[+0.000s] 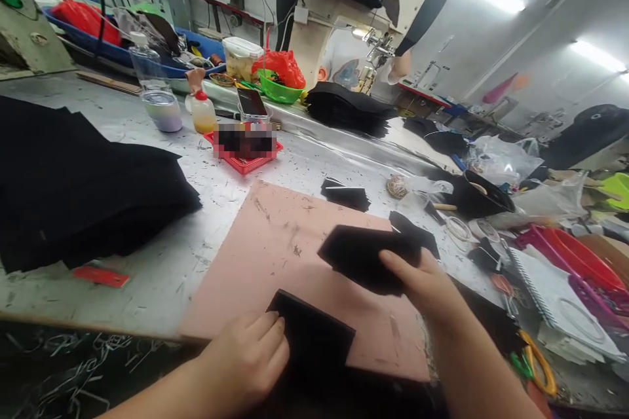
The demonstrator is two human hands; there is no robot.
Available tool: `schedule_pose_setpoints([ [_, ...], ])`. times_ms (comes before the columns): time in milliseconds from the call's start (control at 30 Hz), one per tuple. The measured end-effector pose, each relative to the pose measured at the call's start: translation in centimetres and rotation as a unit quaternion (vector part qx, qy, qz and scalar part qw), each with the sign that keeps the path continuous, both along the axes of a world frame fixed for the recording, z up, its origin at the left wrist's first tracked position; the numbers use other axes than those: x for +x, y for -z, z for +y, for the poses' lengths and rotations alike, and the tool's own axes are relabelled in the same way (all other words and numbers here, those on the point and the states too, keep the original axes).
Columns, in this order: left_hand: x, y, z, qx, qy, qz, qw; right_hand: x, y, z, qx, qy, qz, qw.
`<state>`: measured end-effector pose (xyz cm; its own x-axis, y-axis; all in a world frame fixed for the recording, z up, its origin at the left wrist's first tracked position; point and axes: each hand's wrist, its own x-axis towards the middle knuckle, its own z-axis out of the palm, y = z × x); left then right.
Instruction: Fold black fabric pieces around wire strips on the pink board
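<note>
In my right hand [423, 280] is a flat black fabric piece [361, 255], thumb on top, held above a pink board [275, 242]. My left hand [253, 350], fingers curled, grips the left edge of another black piece [314, 330] near the board's front edge. Below that, more black material fills the bottom of the view, too dark to tell apart. Small black pieces [346, 195] lie just past the board's far edge. Part of another black piece [417, 232] shows behind my right hand.
A thick stack of black fabric [93, 190] covers the table's left side, with a red strip [101, 276] at its front. Farther back are a red tray [246, 163] and a glue bottle [203, 112]. Orange-handled scissors [539, 363] and a spiral notebook [560, 301] lie right.
</note>
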<state>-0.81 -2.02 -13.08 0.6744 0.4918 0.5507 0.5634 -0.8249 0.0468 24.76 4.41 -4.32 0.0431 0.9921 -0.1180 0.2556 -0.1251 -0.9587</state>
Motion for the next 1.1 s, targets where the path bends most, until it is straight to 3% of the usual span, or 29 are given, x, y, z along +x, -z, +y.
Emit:
schedule_pose_setpoints([
  [133, -0.2, 0.0, -0.4, 0.006, -0.015, -0.004, 1.0, -4.5, 2.5, 1.0, 0.043, -0.098, -0.088, 0.99],
  [300, -0.7, -0.3, -0.9, -0.039, -0.054, 0.026, 0.997, -5.5, 4.6, -0.2, 0.027, -0.135, -0.117, 0.984],
  [533, -0.4, 0.1, -1.0, -0.062, -0.078, 0.058, 0.993, -4.8, 3.7, -1.0, 0.091, -0.119, -0.188, 0.971],
  [933, -0.3, 0.1, -0.9, -0.077, -0.076, 0.07, 0.992, -5.2, 3.8, -1.0, 0.11, -0.118, -0.2, 0.966],
  [1100, -0.4, 0.0, -0.6, -0.087, -0.072, 0.055, 0.992, -5.1, 4.0, -1.0, 0.072, -0.125, -0.201, 0.969],
])
